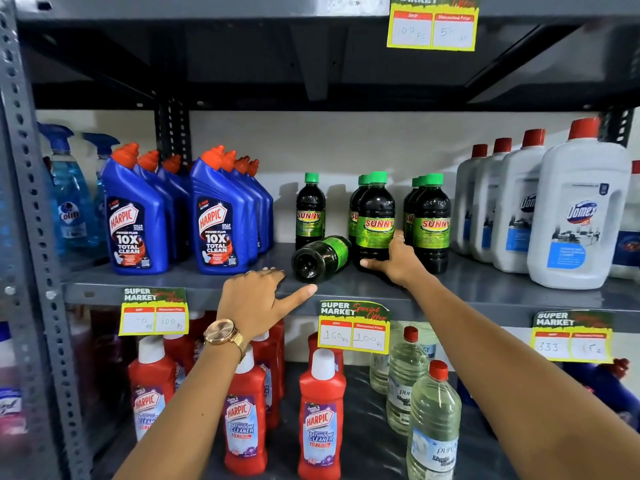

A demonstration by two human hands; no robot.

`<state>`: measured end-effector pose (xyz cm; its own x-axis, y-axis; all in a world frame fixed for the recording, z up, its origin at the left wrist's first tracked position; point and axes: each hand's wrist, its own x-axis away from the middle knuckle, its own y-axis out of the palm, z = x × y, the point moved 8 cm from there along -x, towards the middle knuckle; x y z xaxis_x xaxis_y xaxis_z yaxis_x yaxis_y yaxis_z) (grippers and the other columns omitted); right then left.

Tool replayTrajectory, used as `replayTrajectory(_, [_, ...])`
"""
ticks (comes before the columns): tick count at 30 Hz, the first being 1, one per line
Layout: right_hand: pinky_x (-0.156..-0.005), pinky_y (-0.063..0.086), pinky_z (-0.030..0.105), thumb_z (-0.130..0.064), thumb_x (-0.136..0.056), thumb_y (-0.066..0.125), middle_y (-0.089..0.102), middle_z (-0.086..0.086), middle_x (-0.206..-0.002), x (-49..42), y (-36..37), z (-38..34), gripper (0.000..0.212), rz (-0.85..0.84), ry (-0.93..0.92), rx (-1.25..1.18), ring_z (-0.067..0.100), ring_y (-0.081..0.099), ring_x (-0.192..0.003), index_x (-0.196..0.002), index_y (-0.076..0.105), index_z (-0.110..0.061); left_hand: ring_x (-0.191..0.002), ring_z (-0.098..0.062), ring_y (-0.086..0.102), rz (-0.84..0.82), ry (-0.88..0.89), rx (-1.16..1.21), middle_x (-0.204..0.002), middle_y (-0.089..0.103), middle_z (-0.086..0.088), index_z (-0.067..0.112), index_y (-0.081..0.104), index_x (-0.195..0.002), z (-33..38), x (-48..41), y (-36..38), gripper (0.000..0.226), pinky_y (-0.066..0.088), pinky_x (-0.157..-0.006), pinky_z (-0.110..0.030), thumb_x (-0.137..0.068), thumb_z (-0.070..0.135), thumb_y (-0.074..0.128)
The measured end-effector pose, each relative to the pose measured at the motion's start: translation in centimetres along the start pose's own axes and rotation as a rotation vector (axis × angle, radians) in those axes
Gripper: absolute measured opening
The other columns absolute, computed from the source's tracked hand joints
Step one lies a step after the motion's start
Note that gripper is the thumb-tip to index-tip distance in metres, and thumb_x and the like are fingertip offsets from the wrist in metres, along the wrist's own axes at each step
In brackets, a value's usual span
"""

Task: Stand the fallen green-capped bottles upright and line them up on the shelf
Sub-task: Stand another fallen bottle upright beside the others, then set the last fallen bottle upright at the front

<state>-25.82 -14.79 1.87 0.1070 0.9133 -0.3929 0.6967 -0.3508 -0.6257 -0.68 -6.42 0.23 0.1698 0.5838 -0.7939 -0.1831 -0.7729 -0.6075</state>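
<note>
- Progress: most green-capped bottles already stand upright on the shelf (207, 285). One fallen bottle (320, 258) is left; I judge the task near its end, but not complete.
- Landmark: all places below are given relative to the fallen bottle.
- Standing stock: a single upright bottle (310, 211) stands just behind the fallen bottle. A short file with a front bottle (375, 220) stands just to its right. A second file (431, 223) stands further right.
- Fallen bottle, position: it lies on its side near the front edge of the shelf, base toward me, neck pointing back and right toward the front bottle. Its cap is hidden from view.
- Fallen bottle, appearance: dark liquid in clear plastic, round base, green and yellow label wrapped around the body. It looks intact; no leak is visible.
- My left hand (258, 299): released, fingers spread, resting at the shelf edge just left of the fallen bottle. It grasps nothing.
- My right hand (394, 259): to the right of the fallen bottle, fingers wrapped around the lower body of the front bottle.
- Remaining: stand the fallen bottle up and set it in line with the others.
</note>
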Motion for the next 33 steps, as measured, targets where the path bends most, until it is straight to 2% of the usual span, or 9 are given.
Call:
replayTrajectory(5, [-0.099, 0.048, 0.046, -0.053, -0.069, 0.078, 0.056, 0.023, -0.130, 1.4, -2.4, -0.9, 0.099, 0.259, 0.017, 0.023, 0.038, 0.053, -0.122, -0.137, 0.037, 0.005, -0.070, -0.018, 0.065, 0.003, 0.014, -0.009, -0.084, 0.072, 0.003, 0.020, 0.068, -0.085, -0.1, 0.0, 0.1, 0.093, 0.037, -0.048, -0.026, -0.070, 0.087, 0.006])
replayTrajectory(8, [-0.076, 0.053, 0.040, -0.059, -0.080, 0.062, 0.067, 0.014, -0.088, 3.3, -4.0, -3.1, 0.054, 0.466, -0.164, 0.085, 0.033, 0.065, -0.092, -0.090, 0.060, -0.006, -0.069, -0.019, 0.065, 0.018, 0.016, -0.008, -0.084, 0.073, 0.002, 0.019, 0.069, -0.083, 0.0, 0.0, 0.3, 0.094, 0.040, -0.048, -0.027, -0.070, 0.088, 0.007])
replayTrajectory(11, [-0.057, 0.058, 0.033, -0.076, -0.080, 0.042, 0.068, 0.012, -0.068, 3.1, -1.2, -4.6, 0.081, 0.156, -0.039, 0.011, 0.027, 0.066, -0.055, -0.075, 0.065, 0.002, -0.063, -0.019, 0.064, 0.040, 0.013, -0.001, -0.075, 0.070, 0.002, 0.018, 0.068, -0.075, -0.1, 0.0, 0.3, 0.091, 0.032, -0.043, -0.025, -0.072, 0.087, 0.009])
replayTrajectory(14, [-0.033, 0.048, 0.017, -0.094, -0.062, 0.032, 0.066, 0.015, -0.090, 3.1, 3.4, -5.6, 0.113, -0.306, 0.340, -0.056, 0.021, 0.063, -0.044, -0.119, 0.059, -0.001, -0.049, -0.020, 0.056, 0.065, 0.024, 0.016, -0.055, 0.058, 0.001, 0.015, 0.056, -0.058, 0.0, 0.0, 0.0, 0.083, 0.015, -0.040, -0.024, -0.074, 0.086, 0.016])
replayTrajectory(18, [-0.034, 0.052, 0.028, -0.087, -0.060, 0.054, 0.052, 0.023, -0.133, 1.5, 5.8, -7.6, 0.107, -0.441, 0.470, -0.054, 0.033, 0.069, -0.062, -0.138, 0.040, -0.016, -0.046, -0.019, 0.055, 0.104, 0.041, 0.022, -0.051, 0.056, 0.001, 0.015, 0.052, -0.054, 0.0, 0.1, -0.1, 0.081, 0.017, -0.042, -0.025, -0.075, 0.085, 0.018])
replayTrajectory(23, [-0.046, 0.046, 0.023, -0.066, -0.072, 0.062, 0.060, 0.013, -0.085, -0.3, 7.8, -7.3, 0.065, -0.396, 0.424, -0.044, 0.025, 0.060, -0.064, -0.105, 0.057, -0.009, -0.045, -0.017, 0.053, 0.112, 0.057, 0.043, -0.052, 0.054, 0.003, 0.017, 0.049, -0.054, 0.1, 0.1, -0.4, 0.076, 0.016, -0.041, -0.024, -0.076, 0.084, 0.020])
replayTrajectory(28, [-0.054, 0.053, 0.023, -0.074, -0.049, 0.064, 0.068, 0.008, -0.085, 0.0, 7.9, -5.5, 0.080, -0.178, 0.381, -0.298, 0.023, 0.067, -0.073, -0.100, 0.066, -0.012, -0.063, -0.020, 0.062, 0.094, 0.034, 0.038, -0.067, 0.064, 0.001, 0.017, 0.054, -0.062, -0.1, 0.0, 0.1, 0.080, 0.032, -0.048, -0.028, -0.073, 0.086, 0.014])
replayTrajectory(30, [-0.072, 0.059, 0.035, -0.081, -0.044, 0.060, 0.071, 0.008, -0.092, 0.1, 7.0, -4.5, 0.090, -0.029, 0.324, -0.347, 0.026, 0.070, -0.081, -0.098, 0.069, -0.010, -0.075, -0.020, 0.067, 0.075, 0.025, 0.047, -0.080, 0.071, 0.001, 0.017, 0.066, -0.074, -0.3, 0.0, 0.4, 0.084, 0.046, -0.056, -0.030, -0.077, 0.082, 0.013])
replayTrajectory(33, [-0.067, 0.047, 0.030, -0.079, -0.052, 0.061, 0.063, -0.001, -0.086, 0.2, 5.1, -5.1, 0.068, 0.193, 0.122, -0.417, 0.014, 0.061, -0.075, -0.085, 0.062, -0.019, -0.072, -0.023, 0.067, 0.098, 0.059, 0.049, -0.078, 0.072, -0.001, 0.016, 0.067, -0.076, -0.2, 0.0, 0.2, 0.068, 0.047, -0.056, -0.031, -0.089, 0.062, 0.019])
